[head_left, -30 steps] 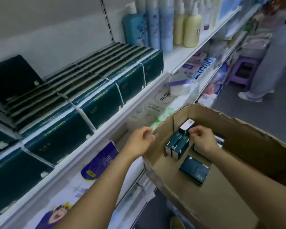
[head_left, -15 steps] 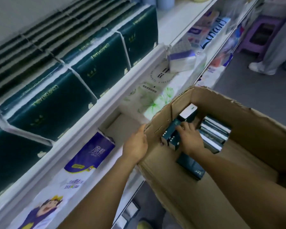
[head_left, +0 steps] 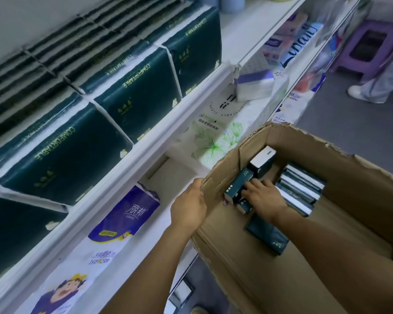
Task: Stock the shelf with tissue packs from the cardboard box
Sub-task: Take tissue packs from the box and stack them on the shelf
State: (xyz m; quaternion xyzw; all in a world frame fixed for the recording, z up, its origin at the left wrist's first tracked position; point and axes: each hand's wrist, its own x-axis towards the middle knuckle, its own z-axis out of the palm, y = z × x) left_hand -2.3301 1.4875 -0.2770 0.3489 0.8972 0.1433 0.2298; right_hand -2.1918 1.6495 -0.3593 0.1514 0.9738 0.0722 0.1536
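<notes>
You're facing the white shelf [head_left: 141,159], which is running diagonally across the left of the view, w/ big dark green packs [head_left: 141,105] marked COMFORTABLE sitting in a row on its top tier & more stacked behind them. The cardboard box [head_left: 372,200] is sitting open at lower right, its torn rim up against the shelf's lower tier. On that lower tier a purple roll pack [head_left: 127,214] is lying beside your left forearm, & a white pack w/ green flower print [head_left: 216,143] is lying just beyond the box corner. Far right, a purple stool [head_left: 365,44] is standing on the floor near another person's shoe [head_left: 359,91]. Inside the box, a stack of tissue packs [head_left: 302,189] is standing on edge just right of your right hand, a flat dark pack [head_left: 268,236] is lying on the box btm beside your forearm, & a white-topped pack [head_left: 262,158] is standing in the far corner. Your left hand [head_left: 188,209] is gripping the box's left wall at the rim. Your right hand [head_left: 263,198] is resting inside the box, fingers curling over two small green packs [head_left: 237,184] standing by the left wall; both are in the box, not on the shelf.
</notes>
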